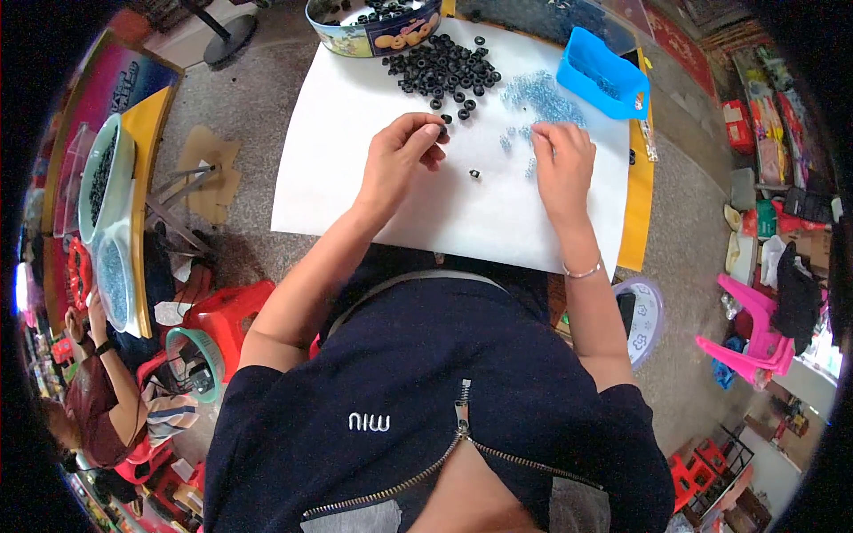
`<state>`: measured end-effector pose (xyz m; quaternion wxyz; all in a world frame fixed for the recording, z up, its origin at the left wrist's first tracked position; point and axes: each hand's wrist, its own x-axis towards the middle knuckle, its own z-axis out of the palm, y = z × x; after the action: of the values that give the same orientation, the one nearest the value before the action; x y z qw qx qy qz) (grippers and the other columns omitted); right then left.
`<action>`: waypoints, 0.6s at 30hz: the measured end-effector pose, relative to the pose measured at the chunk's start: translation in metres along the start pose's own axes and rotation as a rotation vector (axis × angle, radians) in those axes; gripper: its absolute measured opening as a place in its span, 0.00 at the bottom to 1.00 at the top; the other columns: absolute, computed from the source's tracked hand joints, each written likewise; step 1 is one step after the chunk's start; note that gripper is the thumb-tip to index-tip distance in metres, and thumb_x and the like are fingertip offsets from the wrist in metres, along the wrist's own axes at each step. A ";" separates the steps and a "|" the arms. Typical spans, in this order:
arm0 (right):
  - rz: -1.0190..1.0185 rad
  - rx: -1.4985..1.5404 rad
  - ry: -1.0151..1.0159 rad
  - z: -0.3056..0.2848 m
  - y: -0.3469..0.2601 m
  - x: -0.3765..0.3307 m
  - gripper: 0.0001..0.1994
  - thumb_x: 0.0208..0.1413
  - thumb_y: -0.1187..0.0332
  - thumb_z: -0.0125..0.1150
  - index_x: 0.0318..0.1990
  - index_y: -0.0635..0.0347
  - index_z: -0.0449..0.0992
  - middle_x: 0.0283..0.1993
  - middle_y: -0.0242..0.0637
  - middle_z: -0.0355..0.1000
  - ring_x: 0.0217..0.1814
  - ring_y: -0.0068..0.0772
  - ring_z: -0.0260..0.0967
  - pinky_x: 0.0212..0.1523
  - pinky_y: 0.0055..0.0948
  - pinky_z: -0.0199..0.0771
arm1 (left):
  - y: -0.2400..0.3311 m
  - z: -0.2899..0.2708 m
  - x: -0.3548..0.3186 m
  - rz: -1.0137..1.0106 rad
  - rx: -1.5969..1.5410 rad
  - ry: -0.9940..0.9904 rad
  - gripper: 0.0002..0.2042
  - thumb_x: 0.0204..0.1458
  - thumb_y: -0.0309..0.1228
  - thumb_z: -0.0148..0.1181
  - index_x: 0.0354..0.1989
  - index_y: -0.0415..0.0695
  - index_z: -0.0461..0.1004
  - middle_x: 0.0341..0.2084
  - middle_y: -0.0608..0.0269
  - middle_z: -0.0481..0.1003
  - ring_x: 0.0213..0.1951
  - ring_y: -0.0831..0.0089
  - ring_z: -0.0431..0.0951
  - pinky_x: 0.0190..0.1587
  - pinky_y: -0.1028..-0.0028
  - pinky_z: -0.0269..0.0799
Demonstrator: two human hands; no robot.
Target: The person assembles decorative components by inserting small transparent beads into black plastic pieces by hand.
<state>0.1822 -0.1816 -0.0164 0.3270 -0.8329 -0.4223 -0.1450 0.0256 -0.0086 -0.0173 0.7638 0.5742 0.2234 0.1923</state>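
Note:
Over the left part of a white-covered table (311,178), my left hand (400,160) pinches a small black ring (442,131) between thumb and fingers. My right hand (566,164) is closed at the fingertips beside scattered clear-blue small pieces (544,96); what it pinches, if anything, is too small to make out. Beyond my left hand lies a heap of black rings (440,69), a few of them loose at its near edge. Between my hands a single small black piece with a pale middle (474,174) rests on the white surface.
A printed tin (378,37) with black rings stands at the far left edge, and a blue plastic tub (613,93) at the far right. On a side table at left are a green basin (123,178) and a bowl of blue pieces (114,275); another person (98,400) sits beside it.

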 end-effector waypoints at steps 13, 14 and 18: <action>-0.047 0.027 -0.172 0.015 0.011 0.012 0.04 0.47 0.68 0.62 0.32 0.54 0.78 0.35 0.30 0.73 0.43 0.35 0.63 0.46 0.37 0.58 | -0.004 -0.006 -0.009 -0.227 -0.280 -0.135 0.12 0.61 0.30 0.49 0.49 0.39 0.71 0.33 0.65 0.73 0.31 0.82 0.71 0.34 0.82 0.70; 0.012 0.118 -0.151 0.015 0.010 0.012 0.04 0.47 0.69 0.61 0.31 0.54 0.77 0.34 0.31 0.73 0.41 0.35 0.64 0.46 0.37 0.58 | -0.004 -0.006 -0.009 -0.224 -0.272 -0.135 0.12 0.61 0.30 0.49 0.49 0.39 0.71 0.33 0.65 0.73 0.31 0.82 0.71 0.34 0.82 0.70; 0.299 0.411 -0.101 0.015 0.002 0.009 0.03 0.48 0.71 0.59 0.31 0.56 0.76 0.32 0.33 0.73 0.37 0.35 0.65 0.45 0.37 0.59 | -0.006 -0.006 -0.009 -0.215 -0.283 -0.136 0.12 0.61 0.29 0.49 0.50 0.38 0.70 0.33 0.65 0.73 0.31 0.82 0.71 0.34 0.82 0.70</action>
<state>0.1891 -0.1673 -0.0235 0.4856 -0.8084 -0.3308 0.0357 0.0149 -0.0101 -0.0230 0.8666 0.4454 0.2019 0.0997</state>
